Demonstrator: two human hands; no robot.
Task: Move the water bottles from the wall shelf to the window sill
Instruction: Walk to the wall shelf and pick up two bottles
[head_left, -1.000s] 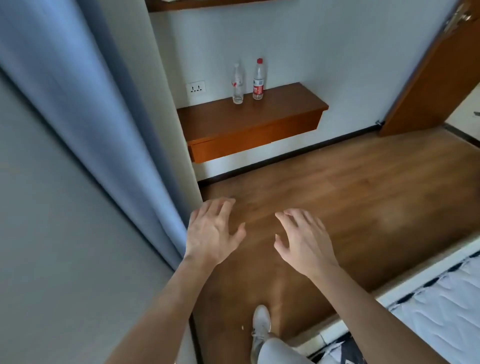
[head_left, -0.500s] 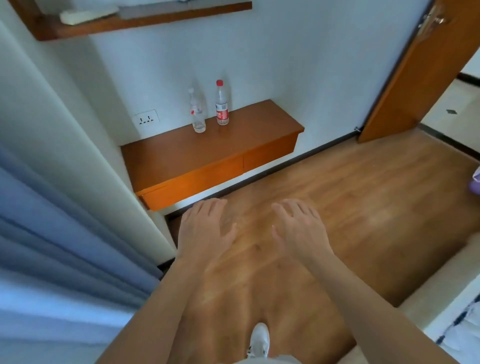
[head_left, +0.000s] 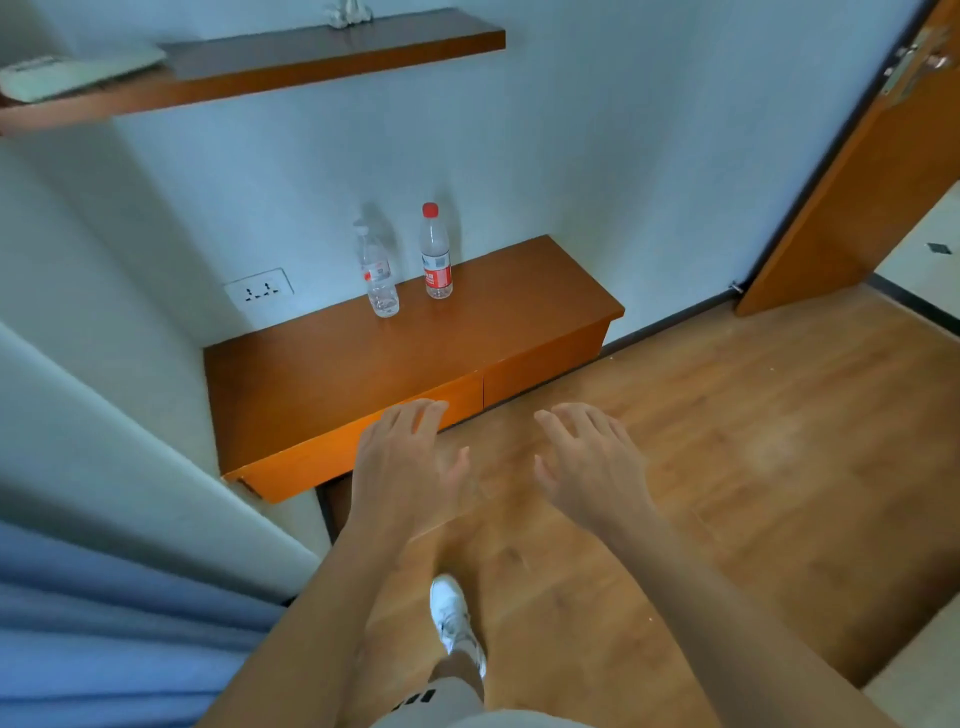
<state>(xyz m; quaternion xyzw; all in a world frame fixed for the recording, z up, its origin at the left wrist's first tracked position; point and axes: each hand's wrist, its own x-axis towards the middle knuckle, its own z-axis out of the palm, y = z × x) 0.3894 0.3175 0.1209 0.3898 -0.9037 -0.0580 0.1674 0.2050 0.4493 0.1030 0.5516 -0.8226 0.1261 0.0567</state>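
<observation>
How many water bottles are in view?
2. The red-capped bottle stands upright near the wall on the lower shelf; the clear bottle stands just left of it, apart. The upper shelf is cut off, so more may be hidden.

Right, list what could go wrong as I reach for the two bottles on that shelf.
1. The clear plastic bottle with red cap and label and the clear plastic bottle with a pale cap stand close together; grabbing one could tip the other.
2. Both stand at the back of the low orange-brown wooden wall shelf, beyond the open left grip and right grip; leaning in, a shin might hit its front edge.
</observation>
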